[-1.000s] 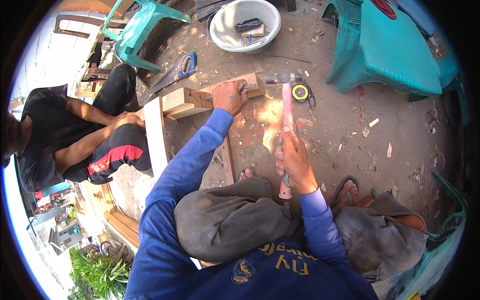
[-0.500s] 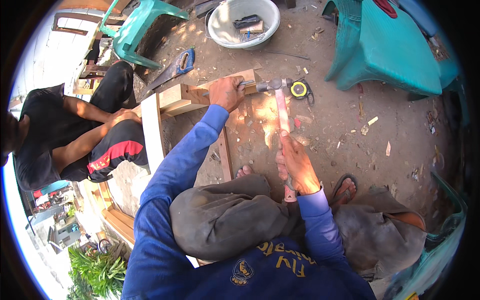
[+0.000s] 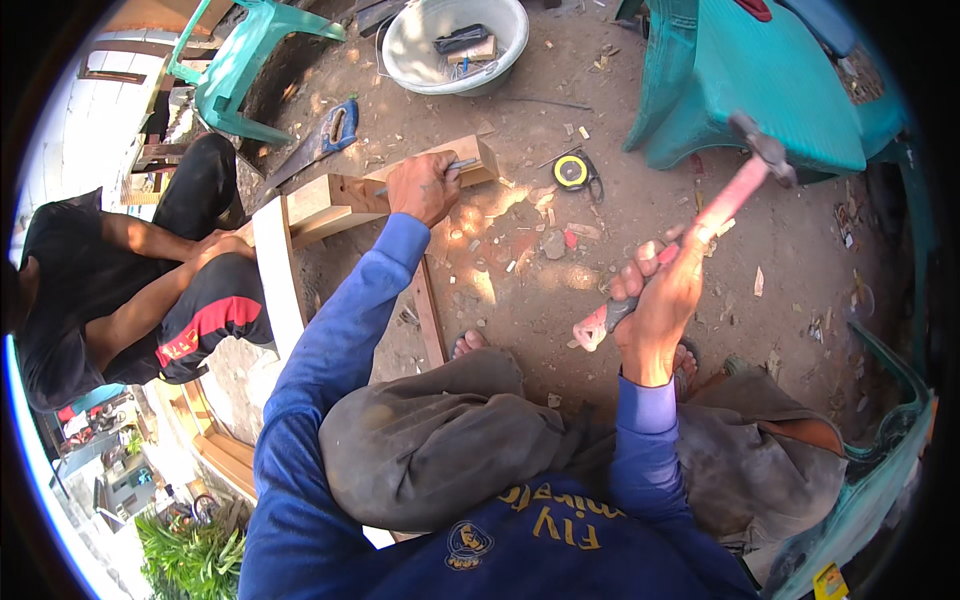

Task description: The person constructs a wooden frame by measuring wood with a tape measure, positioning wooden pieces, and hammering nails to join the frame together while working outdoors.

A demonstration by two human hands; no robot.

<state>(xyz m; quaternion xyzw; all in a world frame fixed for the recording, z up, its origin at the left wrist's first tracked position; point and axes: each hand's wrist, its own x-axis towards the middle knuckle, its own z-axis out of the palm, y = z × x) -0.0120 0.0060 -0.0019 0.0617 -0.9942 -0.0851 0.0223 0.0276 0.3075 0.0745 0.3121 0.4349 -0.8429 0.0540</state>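
My left hand (image 3: 421, 189) is closed around a slim metal chisel (image 3: 461, 164), whose ends stick out on both sides of the fist. The fist is over a pale wooden beam (image 3: 328, 200); the chisel's left end points toward the beam's notched part. Whether its tip touches the wood, I cannot tell. Out to the right, my right hand (image 3: 655, 292) grips a hammer with a worn pink-red handle (image 3: 735, 193). The hammer's metal head (image 3: 764, 150) is well apart from the chisel, in front of a green plastic chair (image 3: 755, 85) in the picture.
At the left a co-worker in black (image 3: 75, 265) sits with hands near a crossing board (image 3: 278, 265). A handsaw (image 3: 340, 125), a tape measure (image 3: 572, 173) and wood chips lie on the dirt. A basin (image 3: 400, 50) with tools stands behind, near another green chair (image 3: 235, 75).
My right hand has swung the hammer away from the chisel's end, out to the right. The left hand keeps its hold on the chisel. The whole view has shifted slightly.
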